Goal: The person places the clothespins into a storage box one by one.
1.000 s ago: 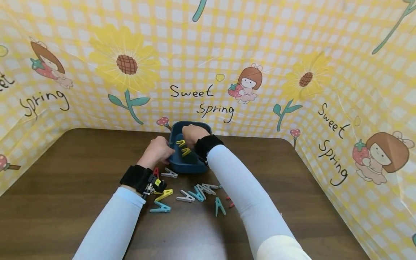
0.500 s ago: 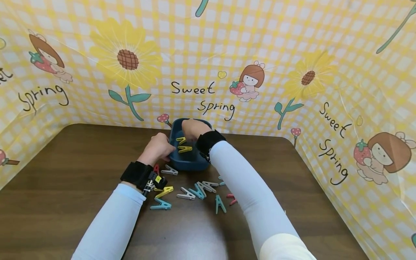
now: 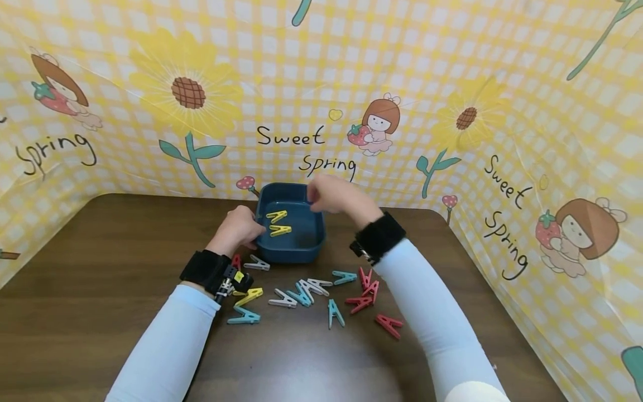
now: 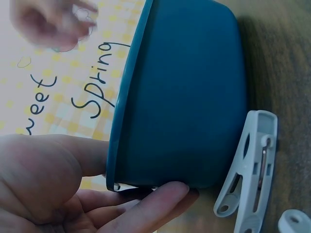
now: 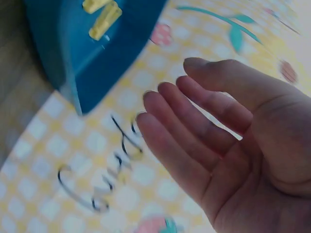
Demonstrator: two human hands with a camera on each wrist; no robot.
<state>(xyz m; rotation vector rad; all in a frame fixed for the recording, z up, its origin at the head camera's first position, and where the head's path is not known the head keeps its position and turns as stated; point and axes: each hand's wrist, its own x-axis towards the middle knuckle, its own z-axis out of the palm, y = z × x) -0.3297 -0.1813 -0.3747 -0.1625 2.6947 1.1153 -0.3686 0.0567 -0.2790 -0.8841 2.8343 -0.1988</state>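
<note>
- Deep blue plastic tub (image 3: 301,245), rectangular with rounded corners: stands on the dark brown wooden table (image 3: 100,312) near the middle of its far edge, close to the yellow checked backdrop sheet (image 3: 452,67).
- Two yellow plastic clothes pegs (image 3: 278,223): lie inside the tub toward its left wall, one just behind the other. The right wrist view shows them only as blurred yellow shapes (image 5: 101,14).
- Left hand (image 3: 238,231): grips the tub's left rim, thumb inside the wall and fingers (image 4: 155,201) curled under the outside. The left wrist view cuts off most of the palm.
- Right hand (image 3: 334,195): hangs above the tub's far right corner, holding nothing. Its fingers (image 5: 194,131) are straight and slightly spread. It is motion-blurred in the head view.
- White plastic peg (image 4: 250,170): lies on the table just beside the tub's near left corner. Whether it touches the tub I cannot tell.
- Loose pegs, teal, white, red and yellow (image 3: 306,290): scattered on the table toward the near side of the tub, between the two light blue sleeves. Some overlap in the middle; a red one and a yellow one are partly hidden by the left black wrist strap (image 3: 203,271).
</note>
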